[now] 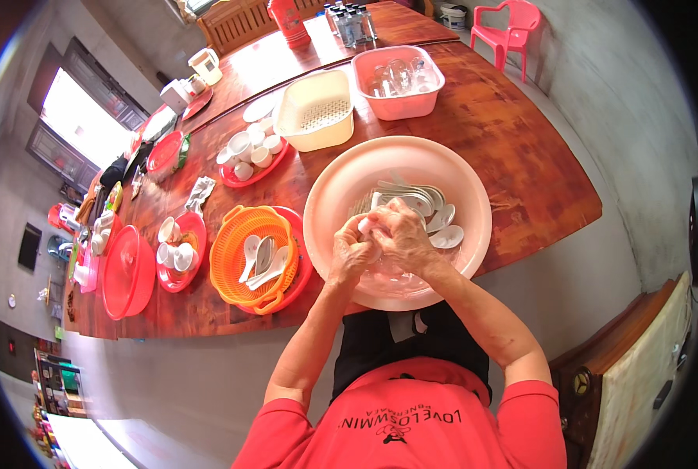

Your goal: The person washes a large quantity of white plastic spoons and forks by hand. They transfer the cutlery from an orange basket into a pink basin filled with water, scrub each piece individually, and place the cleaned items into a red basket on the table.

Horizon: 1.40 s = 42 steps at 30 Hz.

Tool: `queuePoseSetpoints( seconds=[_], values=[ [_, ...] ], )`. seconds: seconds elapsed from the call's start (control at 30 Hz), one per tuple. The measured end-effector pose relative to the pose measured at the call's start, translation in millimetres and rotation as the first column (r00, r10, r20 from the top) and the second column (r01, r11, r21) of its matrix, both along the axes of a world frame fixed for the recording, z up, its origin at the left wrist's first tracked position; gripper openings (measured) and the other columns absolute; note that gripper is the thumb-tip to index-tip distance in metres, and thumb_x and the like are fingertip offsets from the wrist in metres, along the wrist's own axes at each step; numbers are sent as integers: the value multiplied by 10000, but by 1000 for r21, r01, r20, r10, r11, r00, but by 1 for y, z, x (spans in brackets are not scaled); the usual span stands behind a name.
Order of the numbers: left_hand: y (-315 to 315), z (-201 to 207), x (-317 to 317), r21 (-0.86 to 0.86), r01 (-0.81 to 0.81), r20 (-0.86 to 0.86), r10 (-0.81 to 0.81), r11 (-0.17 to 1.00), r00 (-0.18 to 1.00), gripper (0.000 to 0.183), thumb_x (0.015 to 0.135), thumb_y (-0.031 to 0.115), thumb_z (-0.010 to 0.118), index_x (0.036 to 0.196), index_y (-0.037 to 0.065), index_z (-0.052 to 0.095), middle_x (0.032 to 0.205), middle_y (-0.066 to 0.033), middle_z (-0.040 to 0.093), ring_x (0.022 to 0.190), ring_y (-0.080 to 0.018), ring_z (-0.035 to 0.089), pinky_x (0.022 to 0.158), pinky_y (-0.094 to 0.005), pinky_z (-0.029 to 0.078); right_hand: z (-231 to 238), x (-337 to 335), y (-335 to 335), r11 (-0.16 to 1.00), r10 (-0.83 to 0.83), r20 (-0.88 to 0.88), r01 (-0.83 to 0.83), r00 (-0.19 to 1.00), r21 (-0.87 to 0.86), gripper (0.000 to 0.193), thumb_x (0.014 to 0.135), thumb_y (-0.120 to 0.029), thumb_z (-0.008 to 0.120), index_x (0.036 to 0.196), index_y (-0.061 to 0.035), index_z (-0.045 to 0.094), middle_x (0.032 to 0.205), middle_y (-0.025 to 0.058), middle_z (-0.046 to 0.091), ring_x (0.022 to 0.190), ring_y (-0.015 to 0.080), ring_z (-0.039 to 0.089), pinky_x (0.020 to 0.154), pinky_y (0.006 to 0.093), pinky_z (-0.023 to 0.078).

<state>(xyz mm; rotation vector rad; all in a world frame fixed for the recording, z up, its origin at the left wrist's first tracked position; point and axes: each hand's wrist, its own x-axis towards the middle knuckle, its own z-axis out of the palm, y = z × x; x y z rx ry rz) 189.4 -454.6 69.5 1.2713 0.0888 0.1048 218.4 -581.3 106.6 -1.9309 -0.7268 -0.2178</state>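
A wide pale pink basin stands at the table's front edge before me, with water and several white spoons in it. Over the basin my left hand and my right hand come together, fingers bent and closed. A small whitish bit shows between them; my fingers hide the rest of what they hold. Left of the basin, an orange colander with several white spoons in it sits on a red plate.
Behind the basin stand a cream draining tub and a pink tub of glasses. Red plates carry white cups and small bowls. An open red container stands farther left. The wooden table curves off to my right.
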Motion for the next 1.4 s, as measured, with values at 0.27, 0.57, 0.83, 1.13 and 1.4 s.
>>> queuePoseSetpoints(
  seconds=[0.27, 0.57, 0.83, 1.13, 1.4],
  values=[
    [-3, 5, -1, 200, 8, 24, -13, 980, 1000, 391, 730, 33, 699, 1085, -6, 542, 991, -44, 586, 878, -110, 561, 751, -242, 476, -2, 34, 13, 974, -216, 25, 214, 976, 80, 180, 722, 2, 599, 892, -55, 615, 843, 144, 535, 775, 313, 575, 693, 389, 473],
    [5, 9, -1, -159, 18, -144, -42, 987, 989, 270, 834, 93, 569, 1087, 18, 511, 971, -72, 597, 857, -142, 593, 737, -261, 499, -5, 18, -9, 923, 232, -612, 28, 756, 384, 137, 819, -108, 602, 891, 8, 593, 702, 17, 576, 583, 70, 519, 536, 224, 451],
    [26, -11, 11, -548, 143, -76, -219, 824, 973, 198, 903, 216, 537, 970, 32, 508, 843, -85, 590, 696, -162, 588, 635, -310, 519, -25, -11, 7, 992, 98, -148, -84, 984, 94, 144, 750, -113, 624, 867, -35, 597, 871, 107, 552, 835, 238, 551, 756, 350, 447],
    [3, 5, 4, 298, -289, 64, 284, 910, 957, 423, 795, 70, 604, 1190, 76, 455, 1120, -78, 514, 1028, -189, 503, 816, -358, 455, 0, 17, -44, 950, 311, -481, -270, 820, 155, 102, 803, -96, 571, 841, -9, 533, 731, 66, 570, 679, 141, 555, 647, 288, 450],
    [-20, 14, -10, 952, -295, 307, -222, 86, 925, 186, 759, 219, 634, 933, 156, 614, 924, -44, 617, 917, -228, 566, 916, -384, 331, 14, 22, -66, 907, 353, -487, -419, 799, -30, 122, 784, -108, 557, 867, -23, 529, 736, 98, 562, 714, 207, 559, 650, 326, 444]
  ],
)
